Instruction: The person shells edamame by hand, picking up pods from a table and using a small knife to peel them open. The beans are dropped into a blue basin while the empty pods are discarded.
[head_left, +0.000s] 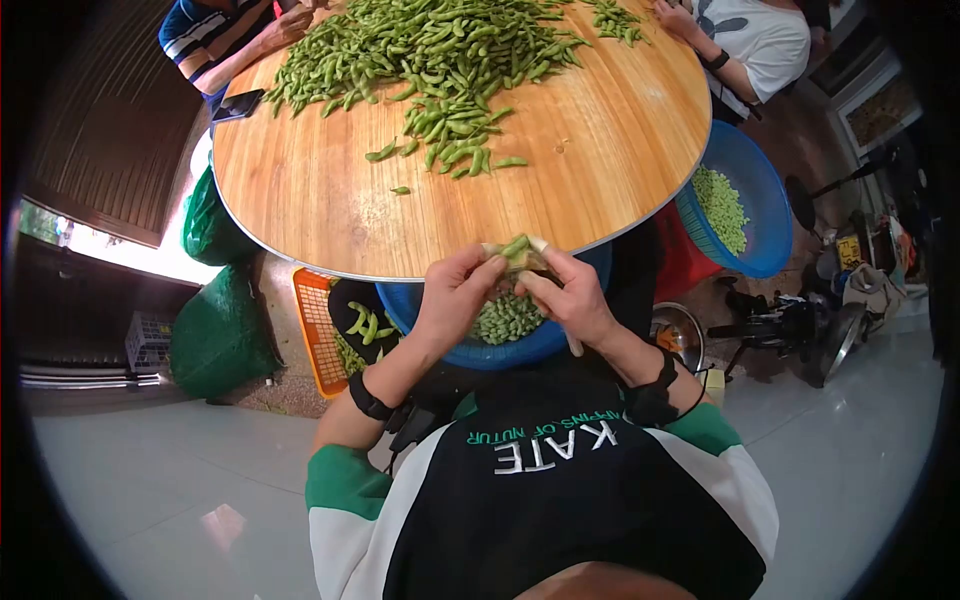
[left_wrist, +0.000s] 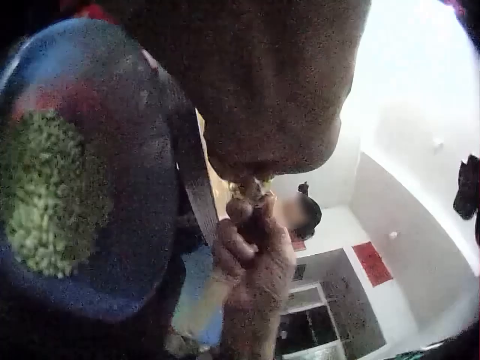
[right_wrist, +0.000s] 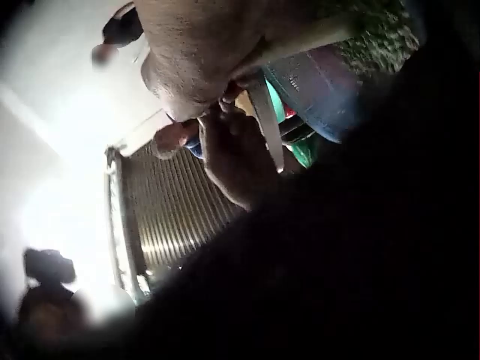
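Between the two hands, above a blue basin [head_left: 400, 305] and close to the table's near edge, is a green soybean pod [head_left: 516, 246]. My left hand [head_left: 455, 300] pinches the pod from the left with thumb and fingertips. From the right, my right hand [head_left: 578, 300] has its curled thumb and fingers on the same pod. Shelled green beans [head_left: 508, 320] lie in the basin under the fingers. In the left wrist view, the right hand [left_wrist: 259, 259] meets the left at the fingertips; the pod there is mostly hidden and blurred.
A large heap of pods [head_left: 430, 50] covers the far side of the round wooden table [head_left: 310, 190]. A phone [head_left: 238, 105] lies at its left edge. Right stands another blue basin [head_left: 770, 235] of beans; left, an orange basket [head_left: 315, 330]. Two people sit across.
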